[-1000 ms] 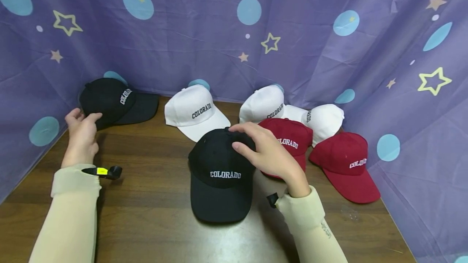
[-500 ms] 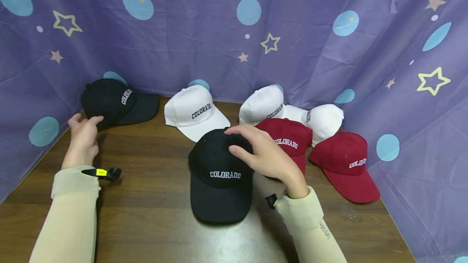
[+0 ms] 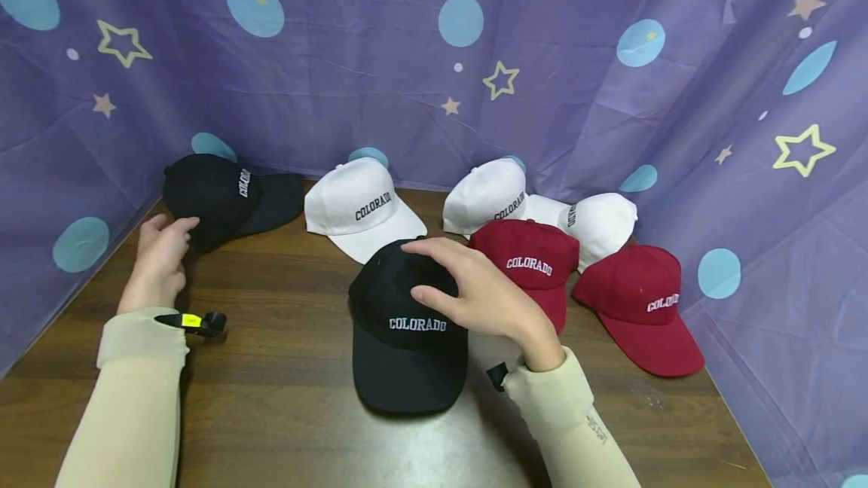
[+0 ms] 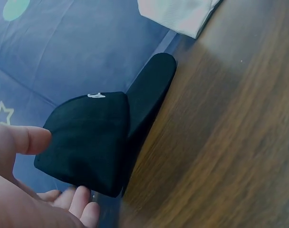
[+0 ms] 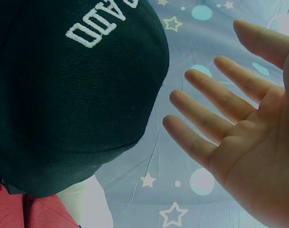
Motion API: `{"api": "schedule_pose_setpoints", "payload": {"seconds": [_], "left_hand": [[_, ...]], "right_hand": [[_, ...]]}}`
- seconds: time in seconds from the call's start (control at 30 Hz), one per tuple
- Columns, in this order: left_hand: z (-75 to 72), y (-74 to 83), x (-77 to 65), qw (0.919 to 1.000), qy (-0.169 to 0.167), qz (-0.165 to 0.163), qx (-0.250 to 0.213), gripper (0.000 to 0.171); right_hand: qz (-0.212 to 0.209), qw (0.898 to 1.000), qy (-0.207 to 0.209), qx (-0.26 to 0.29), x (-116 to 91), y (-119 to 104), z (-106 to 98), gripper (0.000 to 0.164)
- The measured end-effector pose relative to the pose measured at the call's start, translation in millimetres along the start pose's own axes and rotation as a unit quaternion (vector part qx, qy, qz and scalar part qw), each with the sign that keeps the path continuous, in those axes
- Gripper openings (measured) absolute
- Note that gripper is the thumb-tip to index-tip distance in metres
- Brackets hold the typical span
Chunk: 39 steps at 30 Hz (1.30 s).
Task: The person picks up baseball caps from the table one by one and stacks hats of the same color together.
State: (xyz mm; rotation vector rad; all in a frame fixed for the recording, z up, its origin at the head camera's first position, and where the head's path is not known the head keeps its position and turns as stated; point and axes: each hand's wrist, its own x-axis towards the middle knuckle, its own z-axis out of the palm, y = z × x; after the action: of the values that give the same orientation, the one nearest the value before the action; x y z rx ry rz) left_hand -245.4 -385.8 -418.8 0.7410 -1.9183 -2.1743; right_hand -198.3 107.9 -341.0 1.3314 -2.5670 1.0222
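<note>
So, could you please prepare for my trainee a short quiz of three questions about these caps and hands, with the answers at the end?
1. How many red baseball caps are on the wooden table?
2. True or false: in the right wrist view, the star-patterned cloth shows between the right hand and the front black baseball cap.
3. Which cap is the left hand nearest to?
A) a white baseball cap
B) a red baseball cap
C) the rear black baseball cap

Key: 1. Two; 2. True; 3. C
</note>
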Motion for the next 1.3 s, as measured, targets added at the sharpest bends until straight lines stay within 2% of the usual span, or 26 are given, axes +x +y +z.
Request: {"api": "schedule_pose_setpoints", "payload": {"seconds": [0.27,0.33,0.47,0.57,0.8,1.03,1.3], "left_hand": [[2.3,-2.4,1.5,0.9998,-0.01,0.014,0.011,0.09],[3.4,-3.4,1.3,0.9997,-0.005,0.024,0.0,0.076],[6.8,-4.9,0.6,0.9973,-0.003,0.059,-0.044,0.035],[10.1,-4.7,-0.6,0.9956,-0.005,0.071,-0.061,0.024],[15.4,-1.0,-4.5,0.995,0.019,0.08,-0.057,0.024],[20.0,12.0,-11.5,0.9905,0.017,0.119,-0.067,0.049],[21.6,36.6,-32.6,0.9862,0.028,0.148,-0.069,0.027]], "right_hand": [[0.016,1.0,-0.023,-0.008,-1,-2,1,0.069],[0.015,0.999,-0.027,-0.011,-1,-2,1,0.071],[0.011,0.999,-0.032,-0.014,-1,-2,2,0.073],[0.012,0.999,-0.033,-0.012,-1,-2,2,0.073],[0.014,0.999,-0.035,-0.015,-1,-2,2,0.074],[0.014,0.999,-0.034,-0.016,-1,-2,1,0.072],[0.017,0.999,-0.03,-0.015,-2,0,0,0.072]]}}
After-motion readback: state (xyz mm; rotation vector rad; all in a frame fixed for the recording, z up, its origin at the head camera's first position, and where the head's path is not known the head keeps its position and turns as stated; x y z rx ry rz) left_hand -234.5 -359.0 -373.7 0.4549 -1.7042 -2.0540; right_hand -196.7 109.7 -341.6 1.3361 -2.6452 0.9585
